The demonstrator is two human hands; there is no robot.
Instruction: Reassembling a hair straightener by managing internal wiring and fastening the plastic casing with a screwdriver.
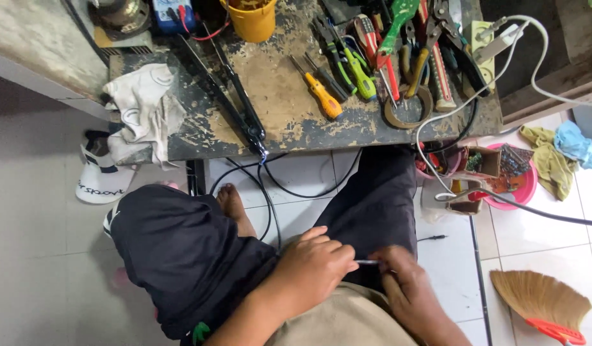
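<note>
1. My left hand (312,261) is closed, fingertips pinching one end of a thin pale wire (368,262) over my lap; my right hand (406,286) grips its other end.
2. Black cable (268,198) hangs from the table (277,102); orange screwdriver (321,95) lies there.

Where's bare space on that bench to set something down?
Bare patch on the bench: mid-top, between the black hair iron and the orange screwdriver, below the yellow cup. The right side is crowded with the tool pile and tape roll; the left edge carries a rag. Both hands, left and right, are in the lap.
</note>
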